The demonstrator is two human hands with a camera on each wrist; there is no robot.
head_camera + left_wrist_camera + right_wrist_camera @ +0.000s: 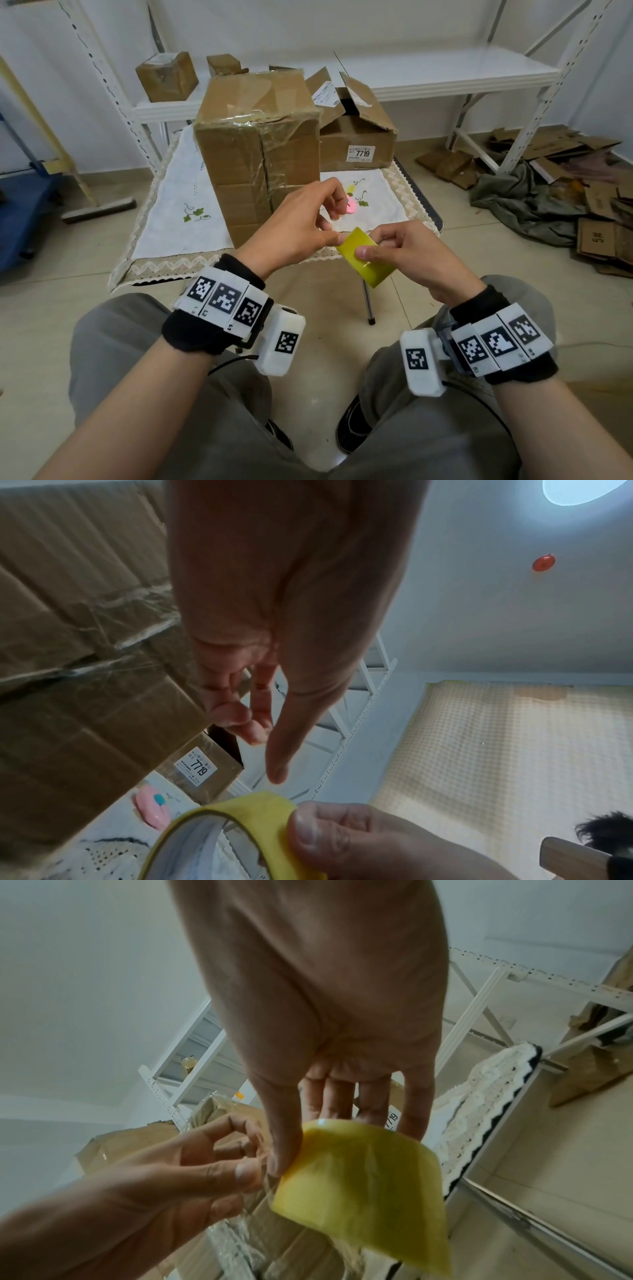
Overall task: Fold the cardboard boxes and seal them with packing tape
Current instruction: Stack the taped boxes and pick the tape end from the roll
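Shelving: a white metal shelf unit [445, 73] stands against the wall behind the counter, with small cardboard boxes [166, 76] on its left end.
Counter: a low folding counter [432, 209] covered by a white embroidered cloth [178, 205] with a lace edge; it stands in front of the seated person's knees.
Tall box: a cardboard box [253, 147] stands upright near the middle of the counter, its seams wrapped in clear, wrinkled tape.
Open box: a second cardboard box [356, 144] sits just behind and to the right of the tall one, flaps up, with a white label reading 7719.
Floor pile: flattened cardboard [561, 178] and a grey-green cloth [520, 202] lie on the tiled floor to the right.
Tape roll: a yellow roll of packing tape [364, 257] is held in the air over the counter's near edge, between the two hands and well clear of both boxes.
Right hand: the right hand [414, 260] grips the roll, thumb on the outer face and fingers [337, 1099] behind it.
Left hand: the left hand [294, 226] has thumb and forefinger pinched at the roll's left edge; whether they already hold the loose tape end I cannot tell. The other fingers [334, 202] are loosely curled.
Pink item: a small pink object [150, 806] lies on the cloth beside the tall box.
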